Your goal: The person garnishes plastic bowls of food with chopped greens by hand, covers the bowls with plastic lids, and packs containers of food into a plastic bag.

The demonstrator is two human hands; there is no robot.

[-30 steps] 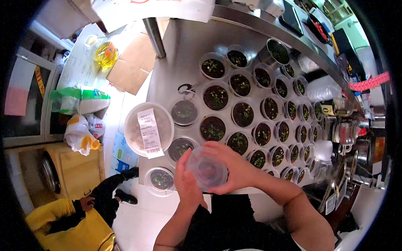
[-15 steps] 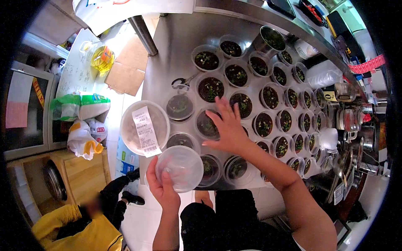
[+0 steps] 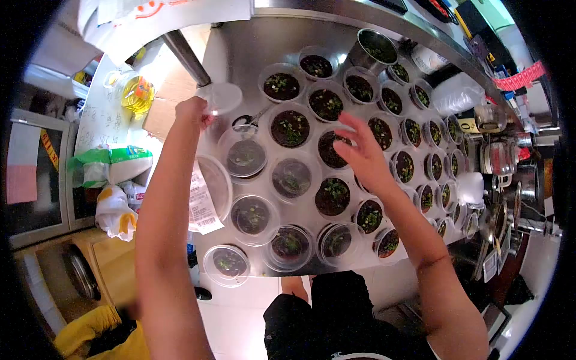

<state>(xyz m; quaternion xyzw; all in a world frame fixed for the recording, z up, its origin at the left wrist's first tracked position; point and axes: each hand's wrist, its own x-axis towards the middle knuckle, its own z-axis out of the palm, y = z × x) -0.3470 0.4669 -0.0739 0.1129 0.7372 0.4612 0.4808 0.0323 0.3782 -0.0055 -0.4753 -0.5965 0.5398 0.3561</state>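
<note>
head view: the left hand was seen stretched out to the far left of the steel table, its fingers closed on the edge of a clear plastic lid. the lid was held flat above the table, just beside a pair of scissors and near a metal post. the right hand was spread open, fingers apart, with nothing grasped; its fingertips were laid over an uncovered tub of dark sauce in the middle rows. whether the tub was actually touched could not be told. many similar tubs were set in rows across the table, the nearest ones already lidded. a large bowl with a receipt was partly hidden behind the left forearm. a bottle of oil was seen past the table's left edge.
</note>
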